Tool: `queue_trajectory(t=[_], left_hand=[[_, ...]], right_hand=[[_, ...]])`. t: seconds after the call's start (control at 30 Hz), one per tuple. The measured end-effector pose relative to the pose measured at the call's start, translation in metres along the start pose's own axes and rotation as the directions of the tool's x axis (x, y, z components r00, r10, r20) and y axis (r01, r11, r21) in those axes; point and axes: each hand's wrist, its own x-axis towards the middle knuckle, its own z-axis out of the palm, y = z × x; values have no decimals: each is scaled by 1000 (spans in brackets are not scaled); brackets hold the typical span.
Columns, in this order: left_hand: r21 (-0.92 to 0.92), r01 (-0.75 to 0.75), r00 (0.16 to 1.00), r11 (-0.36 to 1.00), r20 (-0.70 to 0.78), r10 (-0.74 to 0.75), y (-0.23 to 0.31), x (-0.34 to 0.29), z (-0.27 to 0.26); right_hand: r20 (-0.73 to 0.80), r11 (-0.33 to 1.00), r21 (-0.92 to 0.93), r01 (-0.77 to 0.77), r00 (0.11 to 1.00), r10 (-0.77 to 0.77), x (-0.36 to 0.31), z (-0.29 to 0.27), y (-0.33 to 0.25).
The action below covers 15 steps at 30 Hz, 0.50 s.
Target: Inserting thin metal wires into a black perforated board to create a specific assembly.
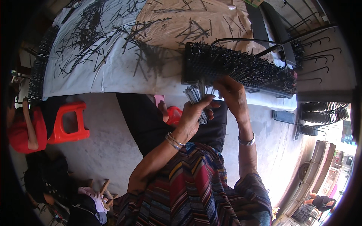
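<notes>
Here, left hand (193, 114) tight around grey rods (193, 95); right hand (234, 97), grip unclear, at black rack (194, 69).

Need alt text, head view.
A person's left hand holds a bundle of thin grey rods; the right hand is at the near edge of a black rack filled with dark pieces. Dark rods lie scattered across the cloth-covered table.

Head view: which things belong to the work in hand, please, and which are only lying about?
In the work:
left hand, holding thin grey rods
right hand, beside the filled black rack
probably loose dark rods on white cloth

Seemingly just about:
red plastic stool
dark hooked rods, far right
</notes>
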Motion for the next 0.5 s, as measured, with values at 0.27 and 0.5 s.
queue_trajectory(t=[0.27, 0.5], left_hand=[[12, 1, 997, 1000, -78, 0, -3, 2, -3], [-2, 26, 1000, 1000, -15, -26, -5, 9, -11]], right_hand=[[-107, 995, 99, -18, 994, 29, -7, -9, -5], [-497, 943, -222, 247, 804, -328, 8, -15, -3]])
